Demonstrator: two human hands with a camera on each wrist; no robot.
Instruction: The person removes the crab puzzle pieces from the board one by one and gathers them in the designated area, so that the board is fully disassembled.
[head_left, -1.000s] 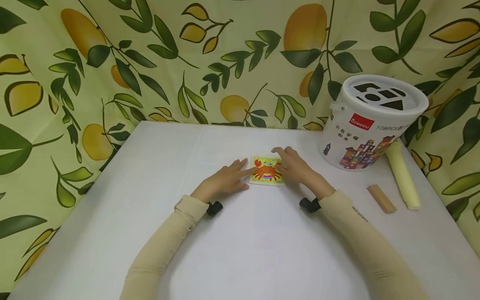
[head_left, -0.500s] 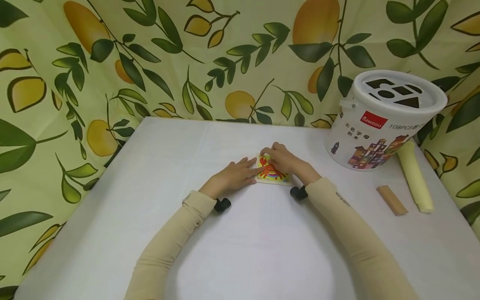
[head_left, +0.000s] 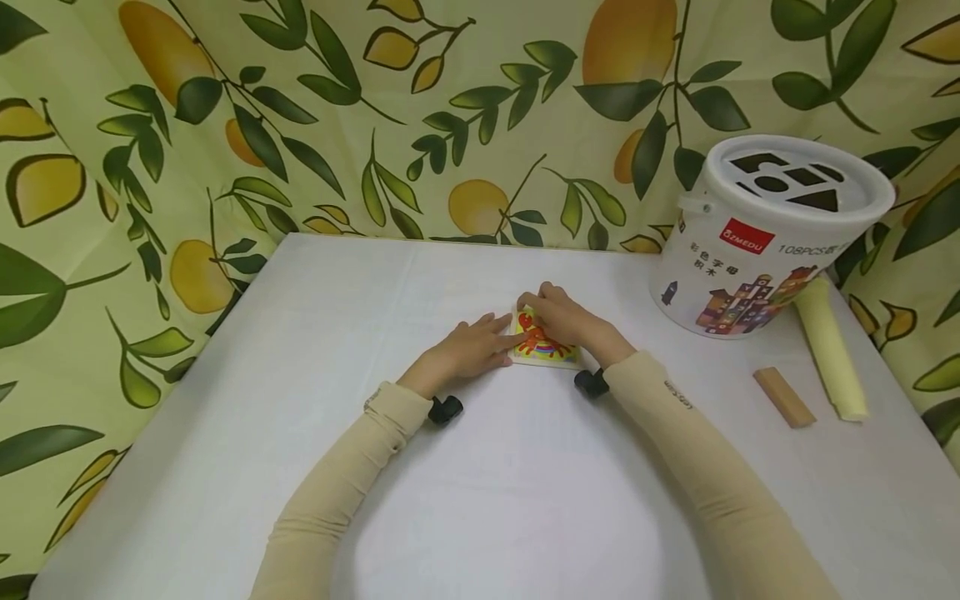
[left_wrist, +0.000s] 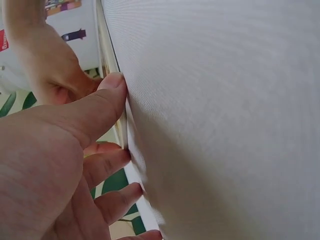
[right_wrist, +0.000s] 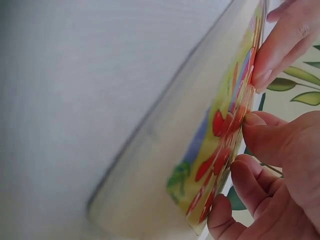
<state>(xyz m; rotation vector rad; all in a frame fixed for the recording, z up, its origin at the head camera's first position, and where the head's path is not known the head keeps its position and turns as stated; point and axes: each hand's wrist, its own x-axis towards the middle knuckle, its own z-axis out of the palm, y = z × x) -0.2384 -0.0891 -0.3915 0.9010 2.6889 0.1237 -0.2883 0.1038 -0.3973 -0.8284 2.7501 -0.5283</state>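
Observation:
A small flat crab puzzle (head_left: 549, 354) lies on the white table, a red crab on yellow within a pale wooden border. My left hand (head_left: 470, 346) is at its left side, fingers fairly straight. Its index finger reaches onto the picture, and in the left wrist view the thumb (left_wrist: 112, 82) touches the board's edge. From the upper right, my right hand (head_left: 562, 318) covers part of the crab. Its fingers are curled, with thumb and fingertips (right_wrist: 252, 120) gripping at the picture's face. I cannot tell whether a single piece is between them.
At the back right stands a white lidded bucket (head_left: 765, 242) with shaped holes in its lid. Nearer, on the table's right side, lie a brown wooden block (head_left: 783, 397) and a pale yellow roll (head_left: 832, 354). A patterned fabric (head_left: 480, 100) hangs behind the table.
My right hand has moved left over the puzzle, and its extended fingers have curled down onto the picture. My left hand keeps its place at the left edge. The head view has shifted slightly.

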